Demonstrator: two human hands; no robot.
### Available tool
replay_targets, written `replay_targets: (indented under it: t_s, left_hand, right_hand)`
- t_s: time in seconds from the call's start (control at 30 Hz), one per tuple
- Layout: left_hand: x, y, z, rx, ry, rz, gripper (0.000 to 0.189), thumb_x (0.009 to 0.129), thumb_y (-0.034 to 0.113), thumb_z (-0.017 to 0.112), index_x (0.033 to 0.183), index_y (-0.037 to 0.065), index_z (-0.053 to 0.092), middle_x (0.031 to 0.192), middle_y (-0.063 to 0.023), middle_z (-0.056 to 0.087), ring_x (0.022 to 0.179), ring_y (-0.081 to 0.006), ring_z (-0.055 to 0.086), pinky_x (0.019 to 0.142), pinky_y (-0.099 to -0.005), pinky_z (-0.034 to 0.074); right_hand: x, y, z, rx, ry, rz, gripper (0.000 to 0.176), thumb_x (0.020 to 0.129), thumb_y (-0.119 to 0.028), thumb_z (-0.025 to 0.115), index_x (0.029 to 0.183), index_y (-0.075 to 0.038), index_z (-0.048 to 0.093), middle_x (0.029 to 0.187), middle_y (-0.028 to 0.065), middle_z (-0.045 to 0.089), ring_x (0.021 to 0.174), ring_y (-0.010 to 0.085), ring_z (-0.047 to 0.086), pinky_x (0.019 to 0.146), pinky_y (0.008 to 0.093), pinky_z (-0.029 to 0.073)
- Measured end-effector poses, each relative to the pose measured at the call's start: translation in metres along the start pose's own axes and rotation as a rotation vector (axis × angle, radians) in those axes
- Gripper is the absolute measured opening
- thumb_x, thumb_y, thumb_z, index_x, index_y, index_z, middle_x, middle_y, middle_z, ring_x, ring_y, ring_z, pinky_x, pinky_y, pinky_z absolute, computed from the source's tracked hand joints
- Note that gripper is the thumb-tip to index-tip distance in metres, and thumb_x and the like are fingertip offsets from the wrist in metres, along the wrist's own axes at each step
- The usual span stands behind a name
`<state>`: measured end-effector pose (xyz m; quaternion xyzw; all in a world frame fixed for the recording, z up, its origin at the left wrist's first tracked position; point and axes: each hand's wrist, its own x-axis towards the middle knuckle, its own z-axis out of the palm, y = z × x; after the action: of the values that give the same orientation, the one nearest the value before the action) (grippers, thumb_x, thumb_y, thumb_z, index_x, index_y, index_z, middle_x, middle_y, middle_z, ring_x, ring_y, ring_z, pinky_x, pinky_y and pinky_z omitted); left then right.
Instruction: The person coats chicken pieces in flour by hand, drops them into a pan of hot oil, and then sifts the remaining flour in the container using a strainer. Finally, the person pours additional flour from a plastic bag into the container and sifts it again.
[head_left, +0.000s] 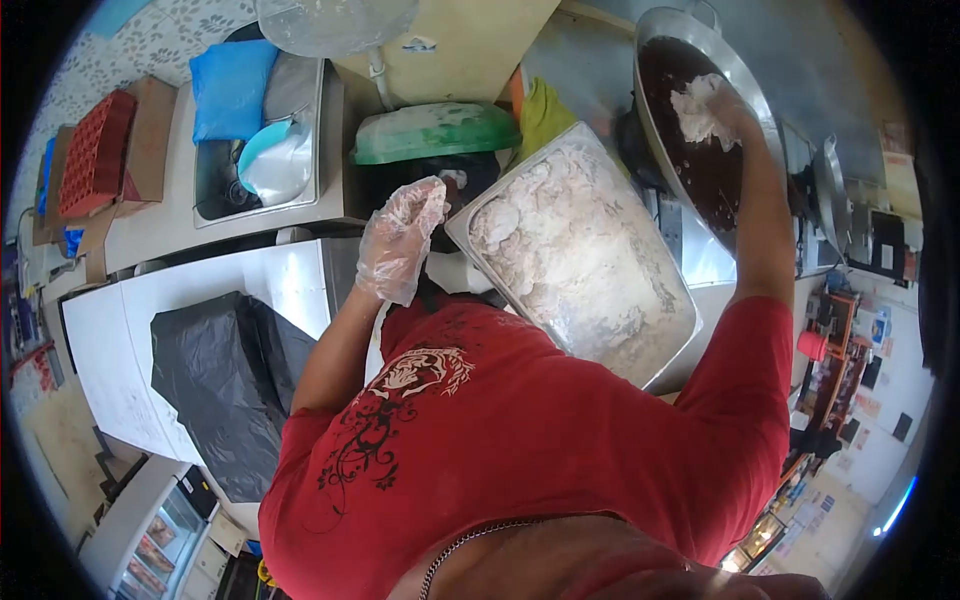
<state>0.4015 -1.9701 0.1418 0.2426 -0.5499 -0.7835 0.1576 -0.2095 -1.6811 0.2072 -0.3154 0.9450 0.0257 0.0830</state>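
My left hand (403, 240), in a clear plastic glove dusted with white, is raised left of the metal tray, its fingers loosely curled and nothing visible in them. The tray (683, 345) lies tilted before my body, filled with white flour and coated lumps (560, 240). My right hand (735, 110) reaches over a wide metal pan (650, 150) of dark liquid (690, 175). It holds a pale, flour-coated piece (697, 108); some fingers are hidden.
Behind the tray stands a green basin (435, 135) with a whitish top. A sink (270, 205) at the left holds a light-blue bowl (275, 165) beside a blue bag (230, 90). A black plastic bag (220, 385) lies on a white surface (115, 345). Another pan (832, 200) is far right.
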Motion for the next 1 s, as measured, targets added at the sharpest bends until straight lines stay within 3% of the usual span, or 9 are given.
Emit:
replay_targets:
  t_s: [0.2, 0.37, 0.53, 0.67, 0.73, 0.83, 0.87, 0.9, 1.0]
  left_hand:
    - [0.01, 0.012, 0.024, 0.355, -0.051, 0.013, 0.032, 0.096, 0.022, 0.062, 0.121, 0.002, 0.062, 0.109, -0.0078, 0.067, 0.095, -0.0138, 0.064, 0.085, -0.0289, 0.051]
    - [0.043, -0.002, 0.054, 0.83, -0.542, 0.347, 0.037, 0.093, 0.027, 0.06, 0.119, 0.001, 0.063, 0.113, -0.0201, 0.066, 0.106, -0.0327, 0.063, 0.094, -0.0379, 0.048]
    - [0.067, -0.063, 0.065, 1.369, -0.845, 0.577, 0.045, 0.091, 0.04, 0.056, 0.107, 0.0, 0.066, 0.109, -0.0211, 0.066, 0.103, -0.0347, 0.063, 0.093, -0.0422, 0.049]
    - [0.07, -0.068, 0.102, 1.602, -0.84, 0.368, 0.049, 0.087, 0.045, 0.056, 0.095, -0.001, 0.068, 0.098, -0.0203, 0.068, 0.097, -0.0373, 0.064, 0.088, -0.0448, 0.051]
    - [0.057, -0.065, 0.114, 1.708, -0.835, 0.334, 0.048, 0.086, 0.045, 0.058, 0.094, -0.001, 0.069, 0.098, -0.0203, 0.068, 0.097, -0.0376, 0.065, 0.088, -0.0446, 0.051]
    - [0.057, -0.066, 0.115, 1.756, -0.845, 0.272, 0.045, 0.085, 0.043, 0.06, 0.091, 0.0, 0.071, 0.099, -0.0201, 0.068, 0.097, -0.036, 0.065, 0.089, -0.0436, 0.051]
    - [0.057, -0.068, 0.113, 1.746, -0.806, 0.318, 0.039, 0.084, 0.036, 0.059, 0.091, 0.0, 0.072, 0.098, -0.0199, 0.069, 0.095, -0.0356, 0.066, 0.085, -0.044, 0.052]
    - [0.057, -0.069, 0.11, 1.735, -0.766, 0.363, 0.033, 0.083, 0.029, 0.058, 0.09, 0.001, 0.073, 0.097, -0.0198, 0.07, 0.092, -0.0351, 0.068, 0.082, -0.0443, 0.053]
    - [0.054, -0.07, 0.112, 1.814, -0.712, 0.318, 0.027, 0.083, 0.02, 0.057, 0.089, 0.001, 0.074, 0.097, -0.0195, 0.071, 0.092, -0.0356, 0.069, 0.081, -0.0444, 0.054]
  right_hand:
    - [-0.012, 0.079, -0.089, -0.206, 0.264, -0.276, 0.033, 0.094, -0.024, 0.057, 0.12, -0.003, 0.058, 0.112, 0.0157, 0.066, 0.104, 0.0297, 0.063, 0.092, 0.0417, 0.048]
    - [-0.21, 0.034, -0.152, -0.242, 0.272, -0.106, 0.032, 0.092, -0.017, 0.055, 0.122, -0.005, 0.059, 0.116, 0.0136, 0.064, 0.111, 0.0286, 0.058, 0.097, 0.0406, 0.044]
    - [-0.369, -0.039, -0.158, -0.447, 0.29, -0.168, 0.034, 0.09, -0.01, 0.052, 0.124, -0.006, 0.06, 0.12, 0.0115, 0.062, 0.118, 0.0275, 0.053, 0.102, 0.0395, 0.039]
    - [-0.39, -0.075, -0.056, -0.193, 0.126, -0.265, 0.03, 0.092, -0.012, 0.052, 0.12, -0.006, 0.061, 0.119, 0.0122, 0.061, 0.115, 0.0276, 0.054, 0.102, 0.0399, 0.04]
    - [-0.383, -0.137, -0.004, 0.362, 0.007, 0.208, 0.034, 0.095, -0.033, 0.053, 0.112, -0.005, 0.064, 0.101, 0.0173, 0.066, 0.091, 0.0332, 0.062, 0.089, 0.0436, 0.048]
    - [-0.339, -0.123, 0.145, 0.532, -0.148, 0.272, 0.036, 0.09, -0.029, 0.064, 0.118, -0.006, 0.065, 0.112, 0.014, 0.066, 0.098, 0.0262, 0.062, 0.09, 0.0397, 0.049]
    - [-0.319, -0.084, 0.256, 0.138, -0.023, -0.107, 0.038, 0.089, -0.028, 0.065, 0.122, -0.009, 0.064, 0.116, 0.0158, 0.065, 0.101, 0.0286, 0.061, 0.094, 0.0409, 0.048]
    - [-0.301, -0.121, 0.239, 0.263, -0.366, 0.001, 0.041, 0.088, -0.025, 0.065, 0.126, -0.011, 0.061, 0.121, 0.0174, 0.063, 0.105, 0.0323, 0.061, 0.098, 0.0418, 0.046]
    - [-0.259, -0.188, 0.269, 0.406, -0.034, 0.207, 0.045, 0.088, -0.031, 0.062, 0.128, -0.01, 0.058, 0.114, 0.0224, 0.064, 0.107, 0.0364, 0.061, 0.096, 0.0415, 0.047]
